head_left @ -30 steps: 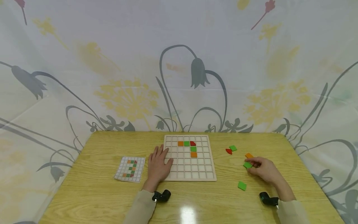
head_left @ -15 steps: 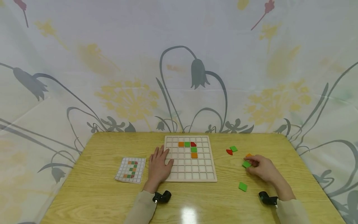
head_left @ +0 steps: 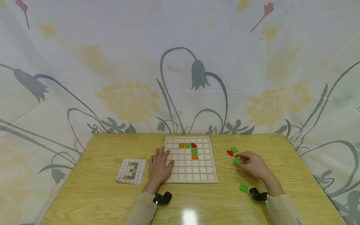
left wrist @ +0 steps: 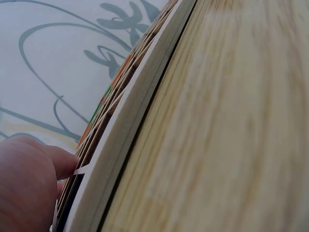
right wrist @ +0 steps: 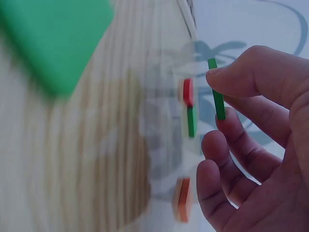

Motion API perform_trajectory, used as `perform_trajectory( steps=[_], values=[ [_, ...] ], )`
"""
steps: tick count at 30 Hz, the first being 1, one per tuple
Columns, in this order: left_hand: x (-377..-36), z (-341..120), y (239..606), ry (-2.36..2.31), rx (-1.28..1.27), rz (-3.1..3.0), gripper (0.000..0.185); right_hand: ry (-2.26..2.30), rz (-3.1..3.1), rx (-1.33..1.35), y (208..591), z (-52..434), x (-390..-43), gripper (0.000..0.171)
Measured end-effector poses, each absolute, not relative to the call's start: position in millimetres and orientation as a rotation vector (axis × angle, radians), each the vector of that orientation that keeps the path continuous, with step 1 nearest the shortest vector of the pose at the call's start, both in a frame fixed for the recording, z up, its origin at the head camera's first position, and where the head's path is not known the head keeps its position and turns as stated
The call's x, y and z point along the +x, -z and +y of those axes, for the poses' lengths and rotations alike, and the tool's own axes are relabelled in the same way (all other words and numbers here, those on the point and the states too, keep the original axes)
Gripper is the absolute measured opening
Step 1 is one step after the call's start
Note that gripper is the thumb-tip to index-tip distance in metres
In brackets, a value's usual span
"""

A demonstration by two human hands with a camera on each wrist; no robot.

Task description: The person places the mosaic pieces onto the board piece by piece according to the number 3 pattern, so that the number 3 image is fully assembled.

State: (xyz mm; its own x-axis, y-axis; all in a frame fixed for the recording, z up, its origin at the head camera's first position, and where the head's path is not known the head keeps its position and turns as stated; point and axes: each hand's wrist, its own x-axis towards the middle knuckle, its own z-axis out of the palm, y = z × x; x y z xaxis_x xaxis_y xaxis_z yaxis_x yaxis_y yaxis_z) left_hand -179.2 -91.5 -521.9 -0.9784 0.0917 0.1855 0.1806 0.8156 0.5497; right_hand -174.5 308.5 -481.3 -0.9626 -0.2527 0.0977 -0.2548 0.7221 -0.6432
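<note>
My right hand (head_left: 254,165) pinches a square green tile (head_left: 237,161) between thumb and fingers. In the right wrist view this green tile (right wrist: 217,92) stands edge-on, held off the table. My left hand (head_left: 160,165) rests with spread fingers on the left edge of a white gridded board (head_left: 206,178); its thumb (left wrist: 63,162) touches the rim in the left wrist view. A hooked row lies on the board: an orange tile (head_left: 182,145), a green tile (head_left: 187,145), a red quarter-round tile (head_left: 193,145), another green tile (head_left: 194,150) and another orange tile (head_left: 195,156).
Right of the board lie a red tile (head_left: 230,153), a green tile (head_left: 234,150) and a nearer green tile (head_left: 243,187). A loose orange tile (right wrist: 183,199) shows in the right wrist view. A pattern card (head_left: 130,171) lies left. A patterned cloth (head_left: 180,78) hangs behind the table.
My right hand has carried the green tile leftward from beside the loose orange tile, toward the board. The left hand and the tiles on the board stay put.
</note>
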Motion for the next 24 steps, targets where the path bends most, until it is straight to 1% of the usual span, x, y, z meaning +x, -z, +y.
perform_trajectory(
  steps=[12,24],
  values=[
    [-179,-92,524,0.876,-0.221,-2.841,0.051,-1.150,-2.882,0.489,482,272,-192,0.036],
    [-179,-92,525,0.880,-0.229,-2.838,0.052,-1.221,-2.853,0.611,486,235,-207,0.032]
  ],
)
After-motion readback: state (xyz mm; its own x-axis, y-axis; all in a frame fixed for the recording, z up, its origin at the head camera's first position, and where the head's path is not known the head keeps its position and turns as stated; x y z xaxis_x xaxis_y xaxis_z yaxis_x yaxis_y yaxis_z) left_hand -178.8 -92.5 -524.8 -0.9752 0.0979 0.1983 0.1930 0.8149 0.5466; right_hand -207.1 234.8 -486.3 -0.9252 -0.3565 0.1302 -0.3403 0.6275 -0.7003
